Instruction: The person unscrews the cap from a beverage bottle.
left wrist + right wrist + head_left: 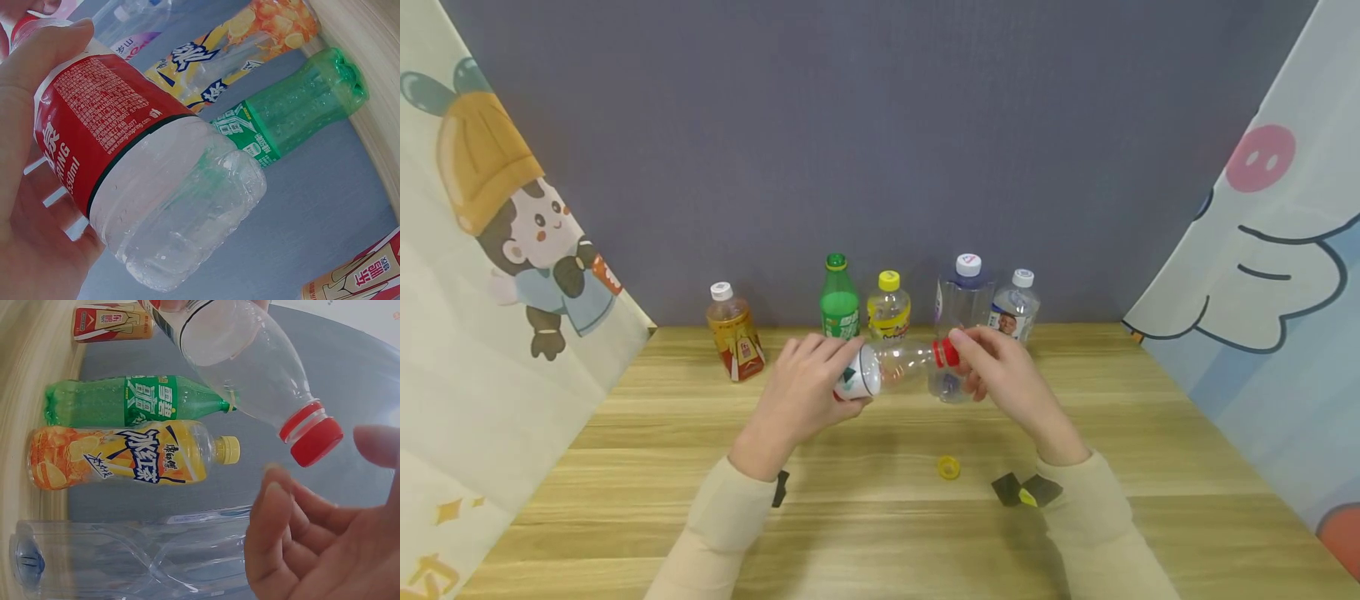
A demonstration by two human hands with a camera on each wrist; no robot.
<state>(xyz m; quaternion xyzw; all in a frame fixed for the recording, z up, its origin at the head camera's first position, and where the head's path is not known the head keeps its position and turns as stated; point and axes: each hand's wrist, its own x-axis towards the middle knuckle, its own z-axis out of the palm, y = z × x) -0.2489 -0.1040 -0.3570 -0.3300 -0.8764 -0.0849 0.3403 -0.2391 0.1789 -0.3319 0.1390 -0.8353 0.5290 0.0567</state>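
Observation:
My left hand (801, 387) grips a clear plastic water bottle (181, 206) round its red and white label. The bottle lies nearly level above the table, its neck toward the right. A red cap (317, 442) sits at the mouth, and a gap of clear neck shows between it and the red collar below. Around the cap end is my right hand (1007, 375). In the right wrist view its thumb and fingers are spread apart, loosely bent, with a visible space between them and the cap.
Along the back wall stand a brown-orange drink bottle (737, 337), a green bottle (839, 304), a yellow-capped bottle (889, 312), a tall clear bottle (967, 292) and a white-capped bottle (1018, 308). A small yellow ring-shaped piece (941, 468) lies on the wooden table (865, 533).

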